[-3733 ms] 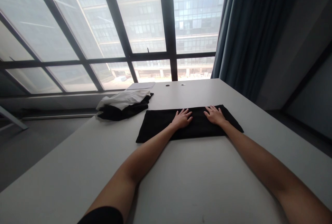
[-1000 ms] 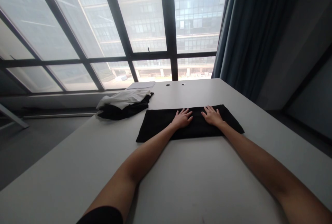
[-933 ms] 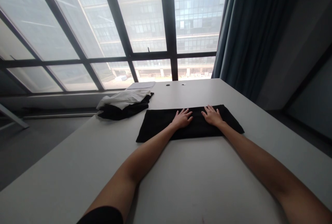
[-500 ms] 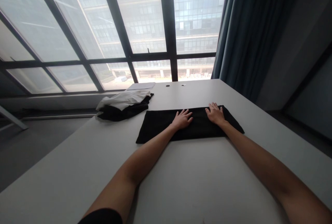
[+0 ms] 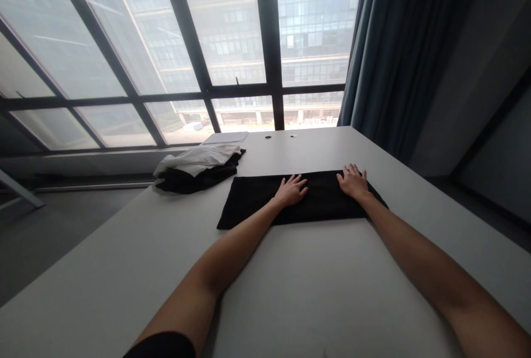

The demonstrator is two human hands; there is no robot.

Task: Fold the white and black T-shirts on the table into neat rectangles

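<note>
White table (image 5: 340, 280) under the folded black cloth (image 5: 319, 197), which lies flat. Cloth looks light, soft, limp, neither slippery nor fragile; best held by both short ends, layers pinched together. Clothes pile (image 5: 203, 159), rumpled, beyond the cloth's left end. Left hand (image 5: 291, 190) on the cloth's middle, right hand (image 5: 352, 182) towards its right end; both palm-down, fingers apart, clamped on nothing.

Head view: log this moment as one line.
left hand: spread on black cloth | right hand: on it, near far right corner | black cloth: flat on table | cloth pile: to its left
</note>
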